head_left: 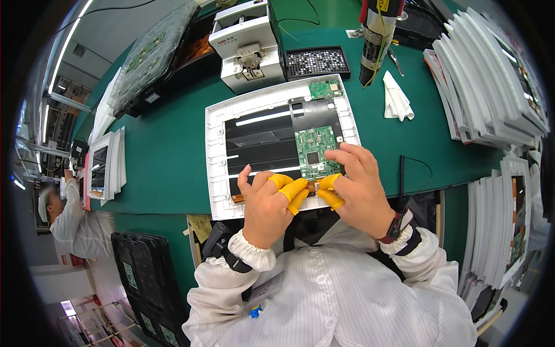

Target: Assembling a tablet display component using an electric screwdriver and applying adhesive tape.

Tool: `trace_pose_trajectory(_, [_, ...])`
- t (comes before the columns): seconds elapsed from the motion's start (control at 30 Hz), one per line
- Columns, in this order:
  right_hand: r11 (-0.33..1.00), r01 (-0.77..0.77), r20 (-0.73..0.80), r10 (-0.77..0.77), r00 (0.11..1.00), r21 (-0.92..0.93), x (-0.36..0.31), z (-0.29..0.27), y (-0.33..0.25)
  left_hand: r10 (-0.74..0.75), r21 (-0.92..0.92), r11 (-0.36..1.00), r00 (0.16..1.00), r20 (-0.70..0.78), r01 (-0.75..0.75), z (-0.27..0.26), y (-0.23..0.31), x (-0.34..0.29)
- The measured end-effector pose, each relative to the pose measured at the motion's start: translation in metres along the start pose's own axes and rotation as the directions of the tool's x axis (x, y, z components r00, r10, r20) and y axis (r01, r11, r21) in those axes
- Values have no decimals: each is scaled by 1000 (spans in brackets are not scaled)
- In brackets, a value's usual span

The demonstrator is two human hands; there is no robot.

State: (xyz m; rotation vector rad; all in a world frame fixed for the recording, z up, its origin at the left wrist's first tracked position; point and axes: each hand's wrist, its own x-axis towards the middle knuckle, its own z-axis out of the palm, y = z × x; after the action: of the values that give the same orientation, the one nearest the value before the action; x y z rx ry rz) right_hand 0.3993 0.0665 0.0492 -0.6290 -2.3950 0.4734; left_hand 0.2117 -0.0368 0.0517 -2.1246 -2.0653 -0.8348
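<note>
A white plastic housing (215,156) lies on the bench in front of me, with a glossy black panel (260,143) set inside it. On the panel's right side is a green circuit board (317,147) with a dark square chip. At the board's near edge, an orange flat cable (312,188) shows between my fingertips. My left hand (263,203) pinches at the cable's left side, my right hand (362,188) at its right side. Yellow finger cots cover the thumb and a finger of each hand, and hide the exact grip. A smaller green board (326,89) sits in the housing's far right corner.
Behind the housing stand a white machine (248,49) and a black tray of small parts (318,62). A dark wrapped tool (378,46) hangs at the far right, near a white cloth (397,98). White housings (485,75) are stacked rightward. Another person (75,214) sits at left.
</note>
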Motion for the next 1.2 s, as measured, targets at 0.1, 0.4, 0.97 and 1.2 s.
trace_pose_trajectory(0.1, [1000, -11, -22, 11, 1000, 17, -1, 2, 1, -17, 38, 999, 999, -35, 18, 0, 2, 0])
trace_pose_trajectory(0.4, [999, -24, -30, 25, 999, 25, -2, 2, 4, 185, 218, 956, 980, 76, -198, -15, 4, 6])
trace_pose_trajectory(0.97, [999, -30, -41, 32, 999, 45, -3, 2, 4, 320, 226, 904, 924, 209, -364, -20, -1, 13])
trace_pose_trajectory(1.2, [998, -34, -37, 36, 999, 45, -2, 3, 4, 318, 224, 908, 930, 183, -354, -19, -1, 14])
